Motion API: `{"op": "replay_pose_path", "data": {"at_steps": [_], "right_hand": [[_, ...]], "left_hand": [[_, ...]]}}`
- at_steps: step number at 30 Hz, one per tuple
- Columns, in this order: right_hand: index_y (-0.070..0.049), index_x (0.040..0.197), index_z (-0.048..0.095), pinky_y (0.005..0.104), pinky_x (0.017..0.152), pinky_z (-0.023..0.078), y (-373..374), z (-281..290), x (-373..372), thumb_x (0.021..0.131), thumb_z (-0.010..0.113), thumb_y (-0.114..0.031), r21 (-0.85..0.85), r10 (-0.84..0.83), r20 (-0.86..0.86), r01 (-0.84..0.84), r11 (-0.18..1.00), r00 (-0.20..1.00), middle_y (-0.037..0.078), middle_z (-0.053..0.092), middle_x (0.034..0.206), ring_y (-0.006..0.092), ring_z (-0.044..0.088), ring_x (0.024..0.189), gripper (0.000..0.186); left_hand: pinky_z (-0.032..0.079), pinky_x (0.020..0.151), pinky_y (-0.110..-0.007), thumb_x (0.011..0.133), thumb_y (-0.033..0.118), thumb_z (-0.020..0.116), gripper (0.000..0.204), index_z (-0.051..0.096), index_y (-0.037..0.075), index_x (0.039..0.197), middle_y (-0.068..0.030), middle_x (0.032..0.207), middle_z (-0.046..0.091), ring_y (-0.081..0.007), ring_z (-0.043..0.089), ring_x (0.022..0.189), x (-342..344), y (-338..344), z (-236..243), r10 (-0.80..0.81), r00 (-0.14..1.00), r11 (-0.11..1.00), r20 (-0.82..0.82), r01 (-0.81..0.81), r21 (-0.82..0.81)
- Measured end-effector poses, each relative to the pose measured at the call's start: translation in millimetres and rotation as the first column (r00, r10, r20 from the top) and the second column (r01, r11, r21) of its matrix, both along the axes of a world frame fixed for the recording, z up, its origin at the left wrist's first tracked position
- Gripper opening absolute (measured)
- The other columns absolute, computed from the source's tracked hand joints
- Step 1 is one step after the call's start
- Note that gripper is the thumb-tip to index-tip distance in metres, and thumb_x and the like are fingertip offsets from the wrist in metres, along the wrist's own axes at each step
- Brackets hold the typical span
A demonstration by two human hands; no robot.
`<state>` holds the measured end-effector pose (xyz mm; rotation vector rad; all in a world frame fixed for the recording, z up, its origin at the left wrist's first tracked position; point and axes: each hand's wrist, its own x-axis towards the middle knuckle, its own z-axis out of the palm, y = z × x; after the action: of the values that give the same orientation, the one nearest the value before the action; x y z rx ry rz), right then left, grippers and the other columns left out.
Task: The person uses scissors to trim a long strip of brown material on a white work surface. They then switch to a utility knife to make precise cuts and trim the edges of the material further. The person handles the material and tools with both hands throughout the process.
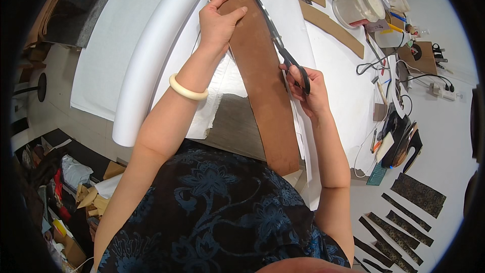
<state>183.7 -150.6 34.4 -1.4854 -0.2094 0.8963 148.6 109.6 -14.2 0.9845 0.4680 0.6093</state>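
Note:
A long brown leather-like strip [270, 106] runs from the far side of the table down to my body. My left hand [217, 28] is over its far left part, thumb and forefinger spread apart and the other fingers curled. A cream bangle [188, 91] circles that forearm. In my right hand [316, 91] is a pair of black-handled scissors [273, 30], my fingers in and around the handles. Their blades point away from me along the strip's right edge, over a white paper sheet [285, 5]. Whether the blades touch the strip, I cannot tell.
A big white paper roll [156, 60] lies left of my left arm. Curved brown pieces [333, 25] rest at the far right, near white tubs [356, 7]. Cords and tools line the right edge. Dark patterned strips [417, 194] lie at the lower right, scraps [88, 199] lower left.

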Motion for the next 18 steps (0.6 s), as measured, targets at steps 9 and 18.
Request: {"op": "replay_pose_path", "data": {"at_steps": [9,18], "right_hand": [[0.009,0.107,0.075,0.0217,0.045,0.027,4.7,4.6,-3.7,0.099,0.080,-0.035,-0.022,-0.032,0.020,0.033,0.999,0.999,-0.002,0.055,0.068,0.0031,0.040,0.051,0.045],[0.010,0.112,0.075,0.0214,0.045,0.026,6.3,4.9,-5.6,0.100,0.079,-0.034,-0.034,-0.035,0.038,0.036,0.999,0.999,-0.005,0.052,0.067,0.0023,0.038,0.051,0.046]], "left_hand": [[0.064,0.079,-0.027,0.088,-0.009,0.079,0.054,0.066,0.000,0.140,-0.0121,0.111,0.076,-0.0150,0.075,0.089,1.7,-0.7,-0.2,0.022,1.000,1.000,0.010,-0.022,-0.016],[0.064,0.082,-0.028,0.087,-0.010,0.077,0.054,0.065,-0.003,0.139,-0.0157,0.122,0.072,-0.0175,0.074,0.096,2.3,-0.4,-2.3,0.030,0.999,1.000,0.013,-0.030,-0.007]]}}
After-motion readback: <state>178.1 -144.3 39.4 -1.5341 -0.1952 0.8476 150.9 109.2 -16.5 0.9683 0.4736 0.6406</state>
